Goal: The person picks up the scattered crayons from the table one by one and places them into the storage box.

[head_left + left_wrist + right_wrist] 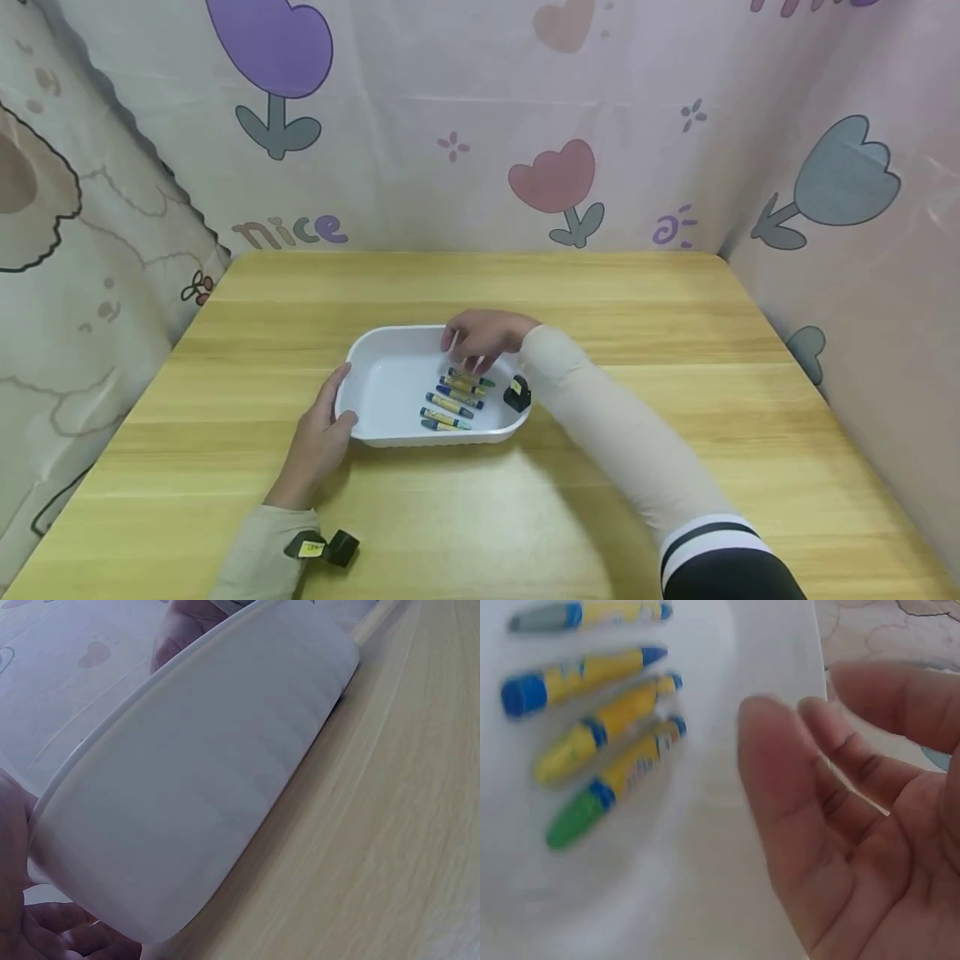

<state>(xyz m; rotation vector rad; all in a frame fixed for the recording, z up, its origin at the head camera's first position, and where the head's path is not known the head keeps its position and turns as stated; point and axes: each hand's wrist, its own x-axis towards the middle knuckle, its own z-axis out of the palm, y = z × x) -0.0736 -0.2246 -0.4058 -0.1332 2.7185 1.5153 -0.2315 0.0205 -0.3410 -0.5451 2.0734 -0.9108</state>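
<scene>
A white tray [390,383] stands on the table, and several crayons [450,406] lie in a rough row toward its right side. My left hand [321,433] grips the tray's left end; in the left wrist view its fingers [82,930] curl around the tray's outer wall [180,772]. Over the far side of the tray, just beyond the crayons, hovers my right hand [483,337]. Its fingers are loosely bent and hold nothing. The right wrist view shows a green crayon [615,784], a yellow crayon [607,727], a blue crayon [585,679] and a grey crayon [589,615] beside that hand.
The wooden table [600,308] reaches back to a printed curtain [405,108], with more curtain along both sides. A small black device [341,547] sits at the left wrist, another black device [517,393] at the right wrist.
</scene>
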